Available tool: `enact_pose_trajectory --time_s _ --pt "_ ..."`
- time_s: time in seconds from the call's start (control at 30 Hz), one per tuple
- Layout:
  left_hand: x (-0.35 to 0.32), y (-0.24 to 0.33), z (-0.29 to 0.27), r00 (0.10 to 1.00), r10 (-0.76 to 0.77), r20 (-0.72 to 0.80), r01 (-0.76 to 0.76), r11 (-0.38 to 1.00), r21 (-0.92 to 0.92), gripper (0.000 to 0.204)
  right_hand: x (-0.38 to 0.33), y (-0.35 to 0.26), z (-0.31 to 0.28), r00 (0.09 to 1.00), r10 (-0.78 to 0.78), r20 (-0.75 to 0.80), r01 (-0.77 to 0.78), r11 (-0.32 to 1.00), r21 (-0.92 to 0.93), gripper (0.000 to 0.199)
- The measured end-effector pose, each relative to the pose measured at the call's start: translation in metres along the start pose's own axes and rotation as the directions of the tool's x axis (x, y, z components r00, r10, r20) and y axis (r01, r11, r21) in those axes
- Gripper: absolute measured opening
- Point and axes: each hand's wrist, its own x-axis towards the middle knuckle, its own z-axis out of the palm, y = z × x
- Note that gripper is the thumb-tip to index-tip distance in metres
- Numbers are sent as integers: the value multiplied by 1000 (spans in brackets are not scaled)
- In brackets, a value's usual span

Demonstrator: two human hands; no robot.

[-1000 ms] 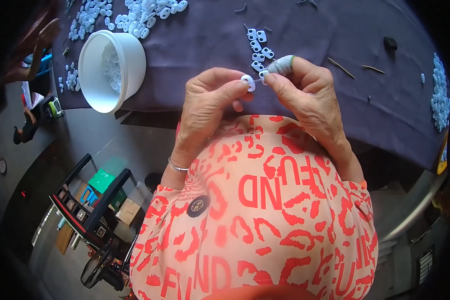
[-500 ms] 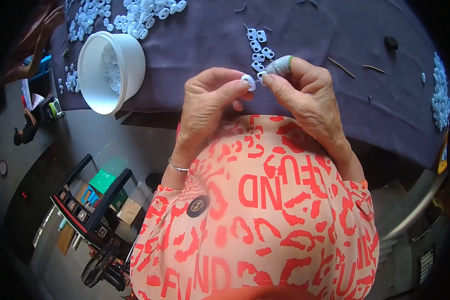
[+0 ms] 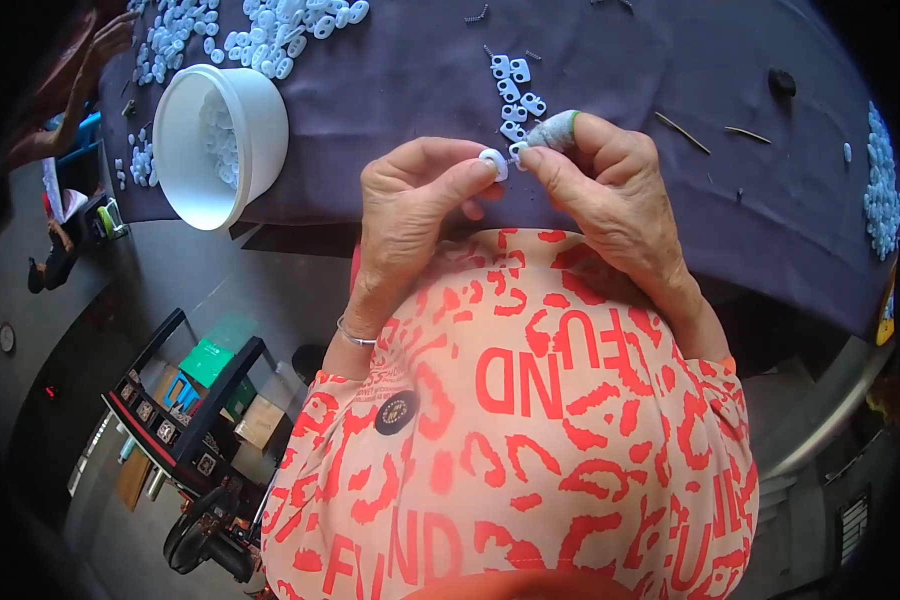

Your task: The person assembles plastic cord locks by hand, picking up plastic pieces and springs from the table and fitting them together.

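The left hand [image 3: 410, 200] pinched a white oval [image 3: 497, 165], the right hand [image 3: 615, 195] a smaller piece [image 3: 517, 152], seemingly mid-joining; the upper-left heap [image 3: 275, 30] looked undone; anything finished, I couldn't tell.

A rounded white piece [image 3: 500, 168] and smaller white piece [image 3: 517, 149], thin spring [image 3: 511, 162] between them, are held near the counter's [image 3: 750, 220] front edge.
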Motion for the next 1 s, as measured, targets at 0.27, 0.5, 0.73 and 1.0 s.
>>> enact_pose_trajectory --time_s 0.27,0.5,0.73,1.0 --pt "-2 2 4 999 30 -15 -29 998 53 12 -1 1 2 1000 16 10 -16 999 34 11" --pt "-2 0 5 999 30 -18 -28 997 69 13 0 0 2 999 39 31 -40 998 53 11" --pt "-2 -3 6 999 44 -16 -43 998 34 13 0 1 3 999 45 18 -46 997 64 11" --pt "-1 -4 6 998 55 -1 -55 998 16 15 1 2 2 999 28 25 -29 998 53 11"
